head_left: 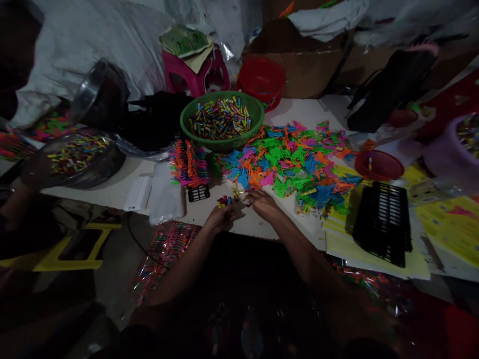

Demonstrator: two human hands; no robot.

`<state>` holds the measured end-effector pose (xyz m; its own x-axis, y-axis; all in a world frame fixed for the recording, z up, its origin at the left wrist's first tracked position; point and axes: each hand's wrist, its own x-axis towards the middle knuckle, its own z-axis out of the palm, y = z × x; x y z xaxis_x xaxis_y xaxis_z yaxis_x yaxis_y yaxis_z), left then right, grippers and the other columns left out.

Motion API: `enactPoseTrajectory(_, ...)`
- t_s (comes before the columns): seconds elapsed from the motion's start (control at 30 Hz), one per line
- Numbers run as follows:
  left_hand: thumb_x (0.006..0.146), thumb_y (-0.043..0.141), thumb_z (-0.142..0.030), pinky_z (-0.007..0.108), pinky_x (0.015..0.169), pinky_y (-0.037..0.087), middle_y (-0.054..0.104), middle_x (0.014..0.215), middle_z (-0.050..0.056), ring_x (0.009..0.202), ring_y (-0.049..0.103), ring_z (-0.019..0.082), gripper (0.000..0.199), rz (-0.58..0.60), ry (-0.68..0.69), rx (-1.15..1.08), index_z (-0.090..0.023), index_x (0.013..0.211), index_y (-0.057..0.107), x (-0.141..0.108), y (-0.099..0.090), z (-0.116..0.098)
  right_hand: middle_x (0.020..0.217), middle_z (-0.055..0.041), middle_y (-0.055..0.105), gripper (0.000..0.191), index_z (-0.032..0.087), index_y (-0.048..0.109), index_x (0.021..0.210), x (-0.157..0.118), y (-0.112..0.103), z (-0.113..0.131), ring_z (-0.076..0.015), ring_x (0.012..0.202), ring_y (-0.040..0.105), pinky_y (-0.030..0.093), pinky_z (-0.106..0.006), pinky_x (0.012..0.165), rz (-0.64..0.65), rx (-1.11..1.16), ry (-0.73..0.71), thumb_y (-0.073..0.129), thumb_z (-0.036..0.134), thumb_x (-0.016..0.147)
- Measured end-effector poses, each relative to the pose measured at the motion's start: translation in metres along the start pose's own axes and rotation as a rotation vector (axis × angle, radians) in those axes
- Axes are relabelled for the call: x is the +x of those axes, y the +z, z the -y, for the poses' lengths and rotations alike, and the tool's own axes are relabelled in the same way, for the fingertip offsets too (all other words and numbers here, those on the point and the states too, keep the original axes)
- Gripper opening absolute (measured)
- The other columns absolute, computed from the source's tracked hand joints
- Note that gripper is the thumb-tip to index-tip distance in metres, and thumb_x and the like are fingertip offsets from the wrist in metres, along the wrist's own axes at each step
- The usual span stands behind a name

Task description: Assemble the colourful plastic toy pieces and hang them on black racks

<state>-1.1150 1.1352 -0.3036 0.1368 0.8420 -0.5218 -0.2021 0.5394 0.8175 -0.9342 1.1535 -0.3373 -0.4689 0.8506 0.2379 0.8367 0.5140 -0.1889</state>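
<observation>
My left hand [220, 217] is closed on a few small coloured cylinders [224, 201] by the front edge of the white table [194, 213]. Just right of it, my right hand [261, 203] has its fingers bent together around something small, too dark to make out. A yellow cylinder [235, 191] shows between the two hands. Behind them lies a wide heap of bright plastic pieces [284, 152] in green, orange, blue and pink. A green basin [184, 125] full of small cylinders stands behind the heap's left side.
Bundled coloured pieces [189, 163] and a black grid tray [198, 193] lie left of my hands, beside clear plastic bags [166, 194]. Black trays [383, 222] rest on yellow sheets at right. Red bowls [261, 77] stand behind. Another person's arm [18, 199] reaches in at far left.
</observation>
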Motion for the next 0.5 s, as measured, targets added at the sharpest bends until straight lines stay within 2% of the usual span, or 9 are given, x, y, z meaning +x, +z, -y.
enactPoseTrajectory(0.13, 0.058, 0.066, -0.022, 0.02, 0.049, 0.042, 0.056, 0.054, -0.002, 0.049, 0.05, 0.008, 0.016, -0.093, 0.153, 0.17, -0.013, 0.068, 0.057, 0.007, -0.002, -0.003, 0.096, -0.0074, 0.06, 0.02, 0.018, 0.062, 0.089, -0.004, -0.009, 0.009, -0.0215, 0.096, 0.049, 0.038, -0.033, 0.079, 0.078, -0.109, -0.055, 0.048, 0.009, 0.078)
enactPoseTrajectory(0.23, 0.056, 0.066, -0.023, 0.022, 0.051, 0.043, 0.059, 0.06, 0.0, 0.054, 0.054, 0.011, 0.021, -0.053, 0.23, 0.348, -0.013, 0.073, 0.058, 0.014, 0.002, -0.006, 0.088, -0.0059, 0.06, 0.016, 0.019, 0.061, 0.086, -0.018, -0.014, 0.01, -0.0206, 0.091, 0.049, 0.037, -0.033, 0.077, 0.072, -0.124, -0.139, 0.049, 0.011, 0.079)
enactPoseTrajectory(0.3, 0.06, 0.063, -0.024, 0.023, 0.052, 0.043, 0.06, 0.06, -0.001, 0.055, 0.055, 0.013, 0.021, -0.022, 0.23, 0.475, -0.014, 0.077, 0.058, 0.019, 0.008, -0.007, 0.089, -0.0049, 0.061, 0.016, 0.02, 0.06, 0.089, -0.03, -0.015, 0.008, -0.0198, 0.09, 0.049, 0.037, -0.033, 0.078, 0.034, -0.117, -0.204, 0.049, 0.012, 0.081)
enactPoseTrajectory(0.37, 0.062, 0.062, -0.024, 0.024, 0.055, 0.043, 0.062, 0.063, 0.0, 0.06, 0.057, 0.014, 0.021, -0.045, 0.276, 0.663, -0.016, 0.081, 0.059, 0.023, 0.016, -0.006, 0.095, -0.0042, 0.061, 0.018, 0.02, 0.06, 0.094, -0.042, -0.014, 0.006, -0.0189, 0.091, 0.049, 0.036, -0.032, 0.079, -0.023, -0.103, -0.251, 0.046, 0.013, 0.083)
enactPoseTrajectory(0.5, 0.064, 0.065, -0.03, 0.024, 0.065, 0.042, 0.067, 0.08, 0.004, 0.079, 0.059, 0.018, 0.023, -0.085, 0.389, 1.085, -0.019, 0.084, 0.061, 0.026, 0.038, 0.002, 0.103, -0.0048, 0.06, 0.021, 0.02, 0.06, 0.096, -0.059, -0.011, 0.005, -0.018, 0.092, 0.049, 0.037, -0.033, 0.081, -0.109, -0.088, -0.213, 0.044, 0.012, 0.084)
